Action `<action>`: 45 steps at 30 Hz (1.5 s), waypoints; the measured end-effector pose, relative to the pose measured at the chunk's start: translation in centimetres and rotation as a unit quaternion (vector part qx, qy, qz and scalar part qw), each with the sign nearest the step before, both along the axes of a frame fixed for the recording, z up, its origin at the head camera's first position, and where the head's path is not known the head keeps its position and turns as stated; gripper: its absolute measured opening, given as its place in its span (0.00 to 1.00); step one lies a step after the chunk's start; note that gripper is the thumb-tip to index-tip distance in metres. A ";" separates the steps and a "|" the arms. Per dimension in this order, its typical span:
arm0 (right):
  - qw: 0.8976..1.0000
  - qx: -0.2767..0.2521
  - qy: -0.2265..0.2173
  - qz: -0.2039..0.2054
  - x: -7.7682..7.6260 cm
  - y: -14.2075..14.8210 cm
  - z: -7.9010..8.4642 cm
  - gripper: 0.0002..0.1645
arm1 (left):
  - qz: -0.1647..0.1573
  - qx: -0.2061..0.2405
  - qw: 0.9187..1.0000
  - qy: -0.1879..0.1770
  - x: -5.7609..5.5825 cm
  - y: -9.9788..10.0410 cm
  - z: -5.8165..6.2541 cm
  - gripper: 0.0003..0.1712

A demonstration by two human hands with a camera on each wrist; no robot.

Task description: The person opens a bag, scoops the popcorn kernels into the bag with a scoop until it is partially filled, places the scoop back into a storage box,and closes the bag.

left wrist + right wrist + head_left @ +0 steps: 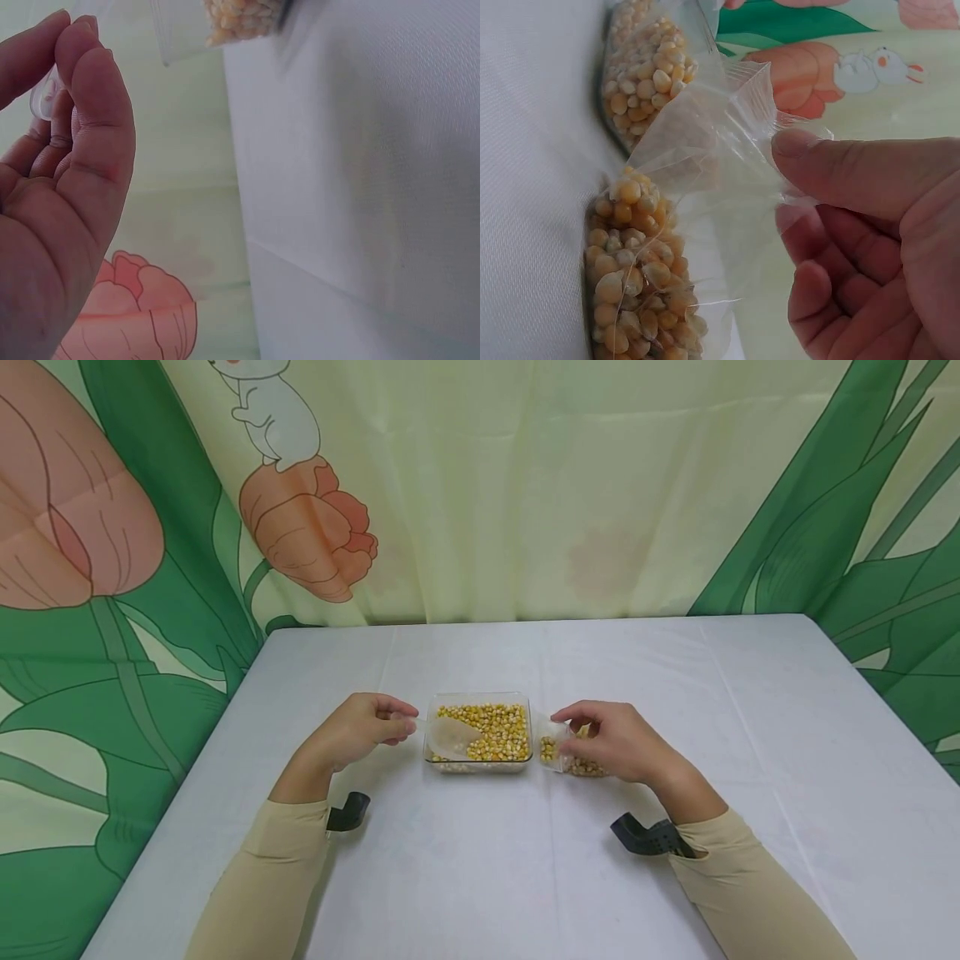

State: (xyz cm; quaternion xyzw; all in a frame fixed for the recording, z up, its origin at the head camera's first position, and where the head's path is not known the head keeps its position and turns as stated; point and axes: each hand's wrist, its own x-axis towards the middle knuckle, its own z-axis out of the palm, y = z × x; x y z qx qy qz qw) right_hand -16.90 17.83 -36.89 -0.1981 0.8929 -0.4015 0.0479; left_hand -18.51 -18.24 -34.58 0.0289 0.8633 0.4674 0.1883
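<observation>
My left hand pinches the handle of a translucent plastic scoop between thumb and fingers. The scoop's bowl is over the left part of a clear rectangular container holding yellow corn kernels. In the left wrist view, the rounded end of the handle shows behind the fingers. To the container's right, my right hand pinches the top edge of a clear plastic bag. Corn kernels fill the bag's lower part, which rests on the table.
A white cloth covers the table. Behind it hangs a pale curtain printed with leaves, flowers and a white rabbit. Black wrist mounts sit at both sleeves. The bag stands close beside the container's right wall.
</observation>
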 end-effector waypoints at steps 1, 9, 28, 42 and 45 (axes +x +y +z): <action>1.000 0.000 0.004 -0.003 0.0 0.0 -0.1 0.18 | 0.000 0.000 1.000 0.000 0.0 0.0 0.0 0.21; 1.000 -0.002 0.021 -0.021 -0.1 0.0 -0.1 0.15 | 0.013 0.005 1.000 -0.015 -0.1 -0.1 -0.4 0.20; 0.999 -0.028 0.020 -0.026 0.1 0.1 0.4 0.13 | 0.043 0.091 0.994 -0.032 -0.4 -0.1 -2.0 0.19; 0.999 -0.027 0.009 -0.030 0.0 0.1 0.4 0.12 | 0.038 0.169 0.984 -0.042 -0.4 -0.2 -3.5 0.19; 0.999 -0.031 0.008 -0.027 0.0 0.1 0.3 0.12 | 0.035 0.174 0.983 -0.048 -0.3 -0.4 -3.4 0.20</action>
